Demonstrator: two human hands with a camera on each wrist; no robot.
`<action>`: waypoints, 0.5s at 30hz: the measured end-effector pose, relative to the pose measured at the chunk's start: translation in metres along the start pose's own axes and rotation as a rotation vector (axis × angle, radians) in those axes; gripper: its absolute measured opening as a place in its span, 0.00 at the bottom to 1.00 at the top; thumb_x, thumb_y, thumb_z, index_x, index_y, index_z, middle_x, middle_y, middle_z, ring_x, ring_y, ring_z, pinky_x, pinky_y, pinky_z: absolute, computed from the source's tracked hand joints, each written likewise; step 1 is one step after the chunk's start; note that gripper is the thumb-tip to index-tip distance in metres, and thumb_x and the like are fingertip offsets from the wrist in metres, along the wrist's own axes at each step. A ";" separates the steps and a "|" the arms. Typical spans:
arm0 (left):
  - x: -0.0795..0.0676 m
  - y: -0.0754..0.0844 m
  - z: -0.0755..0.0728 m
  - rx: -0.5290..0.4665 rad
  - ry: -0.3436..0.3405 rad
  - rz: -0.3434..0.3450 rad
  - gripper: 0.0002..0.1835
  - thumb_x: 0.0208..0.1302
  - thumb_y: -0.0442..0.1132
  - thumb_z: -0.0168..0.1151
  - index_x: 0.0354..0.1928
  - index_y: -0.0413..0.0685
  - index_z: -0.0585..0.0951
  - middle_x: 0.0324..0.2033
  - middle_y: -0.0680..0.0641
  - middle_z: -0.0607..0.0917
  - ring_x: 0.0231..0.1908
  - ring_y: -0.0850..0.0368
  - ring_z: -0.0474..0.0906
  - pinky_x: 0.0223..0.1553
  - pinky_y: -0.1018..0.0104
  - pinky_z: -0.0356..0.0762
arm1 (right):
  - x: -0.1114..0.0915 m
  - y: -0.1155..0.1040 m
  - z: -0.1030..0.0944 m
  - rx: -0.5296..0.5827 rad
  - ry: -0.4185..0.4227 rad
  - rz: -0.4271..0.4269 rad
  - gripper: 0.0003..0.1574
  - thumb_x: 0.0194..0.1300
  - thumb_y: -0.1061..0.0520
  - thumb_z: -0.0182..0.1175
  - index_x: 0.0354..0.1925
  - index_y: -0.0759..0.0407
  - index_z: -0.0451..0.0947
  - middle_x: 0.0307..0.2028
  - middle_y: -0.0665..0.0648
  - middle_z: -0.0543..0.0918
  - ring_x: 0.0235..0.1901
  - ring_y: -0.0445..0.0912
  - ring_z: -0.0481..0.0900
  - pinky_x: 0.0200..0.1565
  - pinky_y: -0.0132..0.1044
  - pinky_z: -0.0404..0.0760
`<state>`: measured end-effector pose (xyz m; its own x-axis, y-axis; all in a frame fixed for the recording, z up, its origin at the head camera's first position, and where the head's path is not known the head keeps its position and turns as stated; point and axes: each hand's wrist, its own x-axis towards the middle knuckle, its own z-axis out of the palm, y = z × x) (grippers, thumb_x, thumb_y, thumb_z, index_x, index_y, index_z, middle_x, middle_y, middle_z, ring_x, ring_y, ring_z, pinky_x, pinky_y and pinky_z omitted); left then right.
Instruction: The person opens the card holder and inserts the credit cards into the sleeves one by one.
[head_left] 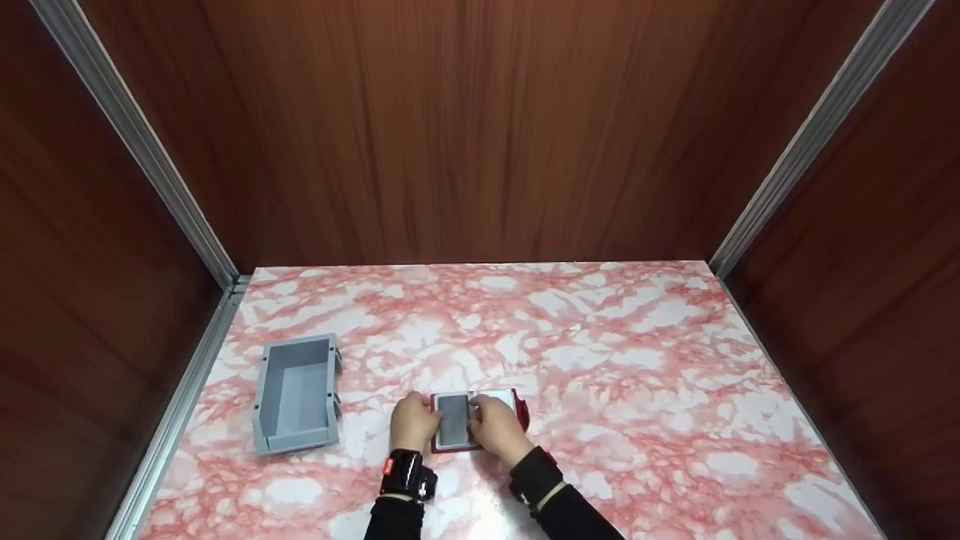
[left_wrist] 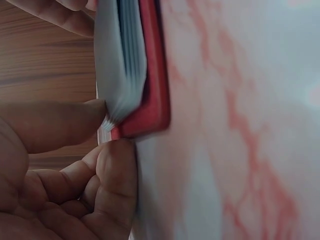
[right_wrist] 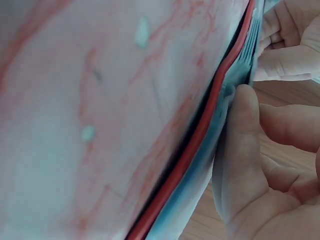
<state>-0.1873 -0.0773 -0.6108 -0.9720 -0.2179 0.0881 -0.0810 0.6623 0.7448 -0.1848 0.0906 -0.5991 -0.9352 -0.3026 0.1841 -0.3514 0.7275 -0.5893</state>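
Observation:
A red card holder [head_left: 454, 449] with clear plastic sleeves lies spread on the table, a grey panel [head_left: 454, 420] showing on its left half. My left hand [head_left: 413, 424] grips its left side. In the left wrist view the thumb [left_wrist: 75, 122] presses the corner of the stacked sleeves [left_wrist: 120, 65], with a bent finger below by the red cover [left_wrist: 155, 90]. My right hand [head_left: 497, 430] is over the middle of the holder, thumb and finger at the grey panel's right edge. In the right wrist view its thumb [right_wrist: 242, 130] lies against a clear sleeve edge; the fingertip contact is partly hidden.
To the left stands a grey plastic bin [head_left: 300, 397] with a low front. The pink-and-white marbled table [head_left: 637, 375] is enclosed by brown wood-grain panels [head_left: 465, 135] and metal corner posts [head_left: 817, 142].

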 end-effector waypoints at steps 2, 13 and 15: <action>0.000 -0.001 0.000 0.000 0.000 0.000 0.12 0.46 0.33 0.72 0.33 0.33 0.81 0.28 0.40 0.84 0.33 0.40 0.81 0.40 0.49 0.77 | -0.001 0.000 -0.002 0.002 0.003 -0.003 0.15 0.56 0.67 0.65 0.44 0.70 0.79 0.25 0.53 0.78 0.29 0.48 0.78 0.36 0.43 0.79; -0.001 -0.001 0.000 0.000 0.020 0.025 0.12 0.46 0.33 0.72 0.31 0.35 0.81 0.25 0.43 0.83 0.31 0.42 0.81 0.39 0.50 0.77 | -0.007 -0.001 -0.021 -0.016 0.119 -0.073 0.12 0.56 0.66 0.67 0.41 0.66 0.80 0.26 0.51 0.80 0.27 0.46 0.78 0.33 0.40 0.77; -0.001 0.000 0.000 -0.001 0.016 0.019 0.12 0.46 0.33 0.73 0.31 0.35 0.81 0.25 0.43 0.83 0.31 0.42 0.81 0.39 0.50 0.77 | -0.007 -0.002 -0.026 -0.024 0.138 -0.066 0.12 0.56 0.66 0.68 0.41 0.65 0.80 0.26 0.51 0.79 0.27 0.46 0.78 0.32 0.39 0.77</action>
<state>-0.1861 -0.0777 -0.6109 -0.9696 -0.2173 0.1127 -0.0628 0.6658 0.7435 -0.1786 0.1074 -0.5794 -0.9066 -0.2640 0.3292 -0.4118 0.7237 -0.5538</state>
